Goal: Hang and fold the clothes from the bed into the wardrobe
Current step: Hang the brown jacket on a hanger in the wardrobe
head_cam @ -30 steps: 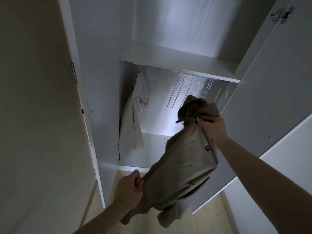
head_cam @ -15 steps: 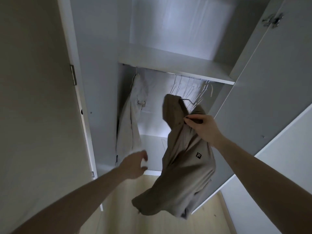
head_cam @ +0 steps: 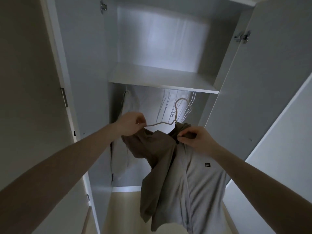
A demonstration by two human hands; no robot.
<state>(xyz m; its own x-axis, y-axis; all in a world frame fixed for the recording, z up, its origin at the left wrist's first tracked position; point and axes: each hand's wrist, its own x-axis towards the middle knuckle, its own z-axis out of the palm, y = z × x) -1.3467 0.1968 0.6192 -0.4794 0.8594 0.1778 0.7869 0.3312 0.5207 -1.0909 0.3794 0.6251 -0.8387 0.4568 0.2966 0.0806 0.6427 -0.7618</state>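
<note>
Head view, looking up into the open wardrobe (head_cam: 87, 65): a taupe jacket (head_cam: 190, 176) hangs half-dressed on a pale hanger (head_cam: 170, 122), held up in front of the rail space. The left hand (head_cam: 130, 123) has its fingers pinched on the hanger's left arm, just where the jacket's shoulder bunches below them. The right hand (head_cam: 194, 138) has its fingers clamped on the collar, right beside the hanger's neck.

The jacket looks soft, light and floppy: thin cloth that sags into folds under both hands, with one side hanging longer below the right fingers. It will slide off a smooth hanger arm easily, so the collar and shoulder seams are the sensible places to hold, and the hook for carrying. It is plain grey-brown with a small dark square logo on the chest and a darker lining showing at the neck, possibly a hood, though dim light makes that unsure.

Beyond the fingers, spare hangers (head_cam: 168, 105) and a pale garment (head_cam: 125, 115) hang under the shelf (head_cam: 160, 80).
</note>
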